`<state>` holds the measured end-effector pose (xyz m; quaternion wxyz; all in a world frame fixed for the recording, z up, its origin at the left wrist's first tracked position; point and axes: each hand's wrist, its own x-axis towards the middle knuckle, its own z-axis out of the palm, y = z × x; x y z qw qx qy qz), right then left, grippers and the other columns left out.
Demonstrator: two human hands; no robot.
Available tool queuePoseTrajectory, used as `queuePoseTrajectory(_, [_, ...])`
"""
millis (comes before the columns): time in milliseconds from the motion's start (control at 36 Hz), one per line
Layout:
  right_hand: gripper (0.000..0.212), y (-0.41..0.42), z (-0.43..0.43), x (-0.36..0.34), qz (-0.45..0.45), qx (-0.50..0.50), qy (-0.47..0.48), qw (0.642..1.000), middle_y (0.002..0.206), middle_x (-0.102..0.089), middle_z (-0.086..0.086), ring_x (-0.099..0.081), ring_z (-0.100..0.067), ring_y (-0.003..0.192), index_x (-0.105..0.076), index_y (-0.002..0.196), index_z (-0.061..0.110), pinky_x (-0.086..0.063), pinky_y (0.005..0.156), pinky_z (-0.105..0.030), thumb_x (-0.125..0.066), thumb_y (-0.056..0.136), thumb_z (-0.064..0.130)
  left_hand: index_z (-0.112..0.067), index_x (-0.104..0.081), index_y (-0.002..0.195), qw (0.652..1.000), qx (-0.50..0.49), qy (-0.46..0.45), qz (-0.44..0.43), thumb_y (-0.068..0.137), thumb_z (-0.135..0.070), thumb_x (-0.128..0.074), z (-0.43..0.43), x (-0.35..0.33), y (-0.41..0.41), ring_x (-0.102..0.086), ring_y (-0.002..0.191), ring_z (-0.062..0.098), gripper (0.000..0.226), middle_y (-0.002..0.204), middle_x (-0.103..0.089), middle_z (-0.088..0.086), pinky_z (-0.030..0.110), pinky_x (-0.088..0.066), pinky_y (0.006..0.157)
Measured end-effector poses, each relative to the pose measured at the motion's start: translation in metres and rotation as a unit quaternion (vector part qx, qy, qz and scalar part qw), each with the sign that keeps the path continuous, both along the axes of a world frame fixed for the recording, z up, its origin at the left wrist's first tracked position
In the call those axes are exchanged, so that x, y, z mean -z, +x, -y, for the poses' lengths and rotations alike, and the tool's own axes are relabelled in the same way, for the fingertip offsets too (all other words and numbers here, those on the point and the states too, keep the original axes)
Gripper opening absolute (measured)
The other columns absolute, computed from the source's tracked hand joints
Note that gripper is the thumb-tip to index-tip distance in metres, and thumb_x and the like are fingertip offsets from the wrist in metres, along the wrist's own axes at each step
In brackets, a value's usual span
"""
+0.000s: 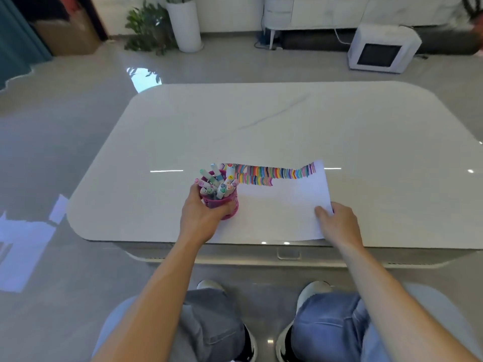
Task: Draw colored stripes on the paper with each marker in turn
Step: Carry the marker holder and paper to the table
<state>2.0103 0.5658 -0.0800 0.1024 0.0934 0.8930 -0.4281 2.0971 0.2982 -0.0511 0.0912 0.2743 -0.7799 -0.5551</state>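
Observation:
A white sheet of paper (pixel 282 205) lies near the table's front edge, with rows of short colored stripes (pixel 274 175) along its far edge. A pink mesh cup (pixel 231 203) full of several markers (pixel 218 181) stands on the paper's left part. My left hand (pixel 201 212) is wrapped around the cup from the left. My right hand (pixel 337 220) rests on the paper's right edge, thumb on top of the sheet, pinching or pressing it. No marker is in either hand.
The white marble table (pixel 287 121) has rounded corners and a drawer handle (pixel 288 254) under its front edge. On the floor beyond stand a potted plant (pixel 149 27), a tall white vase (pixel 186 24) and a white box-shaped appliance (pixel 381 48). My knees are below the table.

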Motion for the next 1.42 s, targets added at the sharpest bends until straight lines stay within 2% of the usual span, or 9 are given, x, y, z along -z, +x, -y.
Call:
queuePoseTrajectory(250, [0.020, -0.001, -0.001, 0.010, -0.039, 0.004, 0.036, 0.999, 0.098, -0.066, -0.006, -0.058, -0.031, 0.088, -0.061, 0.108, 0.008, -0.041, 0.065, -0.032, -0.056, 0.100, 0.026, -0.042, -0.040, 0.118, 1.000, -0.006, -0.009, -0.001, 0.073, -0.028, -0.087, -0.001, 0.005, -0.005, -0.054, 0.087, -0.013, 0.067, 0.100, -0.054, -0.030, 0.006, -0.042, 0.059])
queuePoseTrajectory(417, [0.054, -0.003, 0.011, 0.018, -0.137, -0.018, 0.141, 0.980, 0.131, -0.057, -0.011, -0.054, -0.036, 0.118, -0.047, 0.139, 0.011, -0.050, 0.089, -0.044, -0.068, 0.089, 0.012, -0.047, -0.048, 0.112, 1.000, -0.007, -0.014, -0.024, 0.068, -0.036, -0.089, 0.001, 0.017, -0.008, -0.061, 0.100, -0.005, 0.061, 0.112, -0.062, -0.021, 0.007, -0.047, 0.064])
queuePoseTrajectory(528, [0.071, -0.006, 0.030, 0.023, -0.249, -0.057, 0.226, 0.940, 0.133, -0.054, -0.018, -0.049, -0.041, 0.122, -0.051, 0.136, 0.004, -0.043, 0.100, -0.052, -0.080, 0.071, 0.003, -0.044, -0.051, 0.110, 0.999, -0.007, -0.008, -0.046, 0.070, -0.030, -0.089, 0.000, 0.023, -0.011, -0.062, 0.097, -0.010, 0.057, 0.111, -0.065, -0.018, 0.004, -0.048, 0.067])
queuePoseTrajectory(667, [0.083, -0.003, 0.063, 0.022, -0.268, -0.092, 0.259, 0.923, 0.155, -0.040, -0.014, -0.034, -0.035, 0.146, -0.046, 0.146, 0.009, -0.020, 0.118, -0.058, -0.079, 0.069, 0.006, -0.044, -0.047, 0.119, 0.999, -0.001, -0.008, -0.049, 0.071, -0.036, -0.089, 0.004, 0.039, -0.014, -0.063, 0.110, 0.002, 0.064, 0.120, -0.062, -0.016, 0.022, -0.054, 0.085])
queuePoseTrajectory(778, [0.067, 0.004, 0.086, 0.032, -0.295, -0.165, 0.227, 0.913, 0.156, -0.041, -0.014, -0.033, -0.034, 0.149, -0.052, 0.143, 0.009, -0.022, 0.121, -0.059, -0.075, 0.081, 0.017, -0.041, -0.045, 0.122, 0.999, -0.002, -0.019, -0.044, 0.070, -0.040, -0.088, 0.005, 0.044, -0.016, -0.062, 0.112, 0.005, 0.068, 0.123, -0.061, -0.013, 0.023, -0.055, 0.086])
queuePoseTrajectory(861, [0.054, 0.014, 0.101, 0.046, -0.252, -0.235, 0.172, 0.923, 0.153, -0.047, -0.010, -0.041, -0.031, 0.144, -0.054, 0.140, 0.012, -0.036, 0.117, -0.051, -0.058, 0.095, 0.040, -0.044, -0.044, 0.121, 0.999, 0.001, -0.031, -0.041, 0.068, -0.044, -0.089, 0.006, 0.042, -0.017, -0.061, 0.111, 0.001, 0.069, 0.121, -0.061, -0.017, 0.018, -0.053, 0.083])
queuePoseTrajectory(1028, [0.065, 0.016, 0.102, 0.058, -0.191, -0.272, 0.188, 0.924, 0.157, -0.044, 0.000, -0.035, -0.021, 0.147, -0.050, 0.146, 0.022, -0.019, 0.123, -0.038, -0.031, 0.098, 0.061, -0.052, -0.043, 0.111, 0.999, 0.007, -0.037, -0.032, 0.061, -0.051, -0.084, 0.018, 0.029, -0.013, -0.056, 0.101, -0.020, 0.064, 0.104, -0.057, -0.045, 0.002, -0.046, 0.071])
queuePoseTrajectory(1222, [0.058, 0.003, 0.088, 0.049, -0.164, -0.288, 0.158, 0.930, 0.157, -0.042, 0.003, -0.033, -0.020, 0.148, -0.052, 0.145, 0.023, -0.019, 0.124, -0.038, -0.046, 0.096, 0.055, -0.044, -0.046, 0.115, 0.999, 0.000, -0.018, -0.031, 0.068, -0.033, -0.088, 0.036, 0.024, -0.012, -0.058, 0.094, -0.022, 0.063, 0.098, -0.060, -0.047, 0.001, -0.045, 0.070])
queuePoseTrajectory(1417, [0.056, -0.004, 0.082, 0.043, -0.144, -0.267, 0.149, 0.941, 0.157, -0.042, 0.004, -0.033, -0.018, 0.148, -0.053, 0.145, 0.022, -0.018, 0.124, -0.036, -0.065, 0.096, 0.044, -0.040, -0.036, 0.137, 1.000, -0.013, -0.016, -0.021, 0.072, -0.021, -0.088, 0.063, 0.021, -0.009, -0.059, 0.097, -0.019, 0.085, 0.112, -0.059, -0.031, 0.022, -0.051, 0.086])
